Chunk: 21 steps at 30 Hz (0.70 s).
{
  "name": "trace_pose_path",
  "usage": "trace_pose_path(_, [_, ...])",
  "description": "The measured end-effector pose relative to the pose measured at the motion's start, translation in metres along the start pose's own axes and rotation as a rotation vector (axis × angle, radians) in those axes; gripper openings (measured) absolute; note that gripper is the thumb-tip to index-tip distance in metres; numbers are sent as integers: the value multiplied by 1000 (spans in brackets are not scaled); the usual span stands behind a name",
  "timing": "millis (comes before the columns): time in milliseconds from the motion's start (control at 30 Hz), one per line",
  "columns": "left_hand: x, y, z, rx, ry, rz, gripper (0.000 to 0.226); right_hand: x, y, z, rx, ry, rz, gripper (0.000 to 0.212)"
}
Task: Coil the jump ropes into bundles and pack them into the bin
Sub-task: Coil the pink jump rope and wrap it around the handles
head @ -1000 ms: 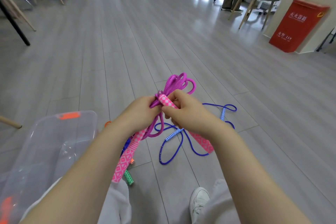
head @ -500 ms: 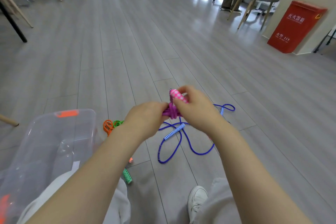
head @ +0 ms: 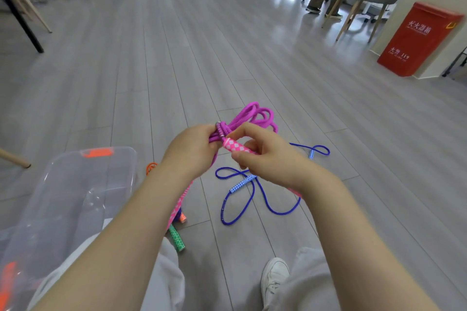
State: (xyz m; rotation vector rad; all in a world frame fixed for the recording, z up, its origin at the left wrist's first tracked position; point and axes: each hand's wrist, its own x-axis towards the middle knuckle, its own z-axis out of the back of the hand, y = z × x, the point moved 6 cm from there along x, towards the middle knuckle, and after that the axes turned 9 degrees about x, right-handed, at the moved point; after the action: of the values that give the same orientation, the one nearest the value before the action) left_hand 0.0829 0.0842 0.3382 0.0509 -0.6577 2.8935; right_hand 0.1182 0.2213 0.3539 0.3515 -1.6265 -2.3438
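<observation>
At seven o'clock, nearest the person, the clear bin [head: 75, 184] waits on the floor, apparently empty; at centre the left hand [head: 189, 151] curls tight round the gathered magenta rope [head: 255, 115], while the right hand [head: 265, 156] pinches the pink checked handle [head: 236, 146] between thumb and fingers; the wrap looks best cinched by drawing this handle snugly round the coil, the left grip firm so loops do not spring; beyond, at three o'clock, the blue rope [head: 252, 199] lies loose.

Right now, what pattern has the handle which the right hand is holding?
A pink-and-white diamond check, seen in the head view on the handle in the right hand.
</observation>
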Motion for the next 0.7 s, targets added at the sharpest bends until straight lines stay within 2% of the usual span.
trace_pose_path(67, [3, 4, -3, -72, 9, 53, 17, 4, -4, -5, -48, -48, -19, 8])
trace_pose_path(200, [5, 2, -8, -587, 131, 122, 17, 10, -11, 0, -183, -141, -111, 14])
trace_pose_path(333, [0, -8, -14, -782, 246, 119, 18, 11, -15, 2, -239, -145, -145, 27])
trace_pose_path(500, [-4, -18, -9, -1040, 330, 136, 21, 11, -13, 3, -93, -53, -200, 16])
trace_pose_path(700, [-6, -25, -9, -1201, 431, 124, 27, 6, -11, 7, -9, 19, -201, 19])
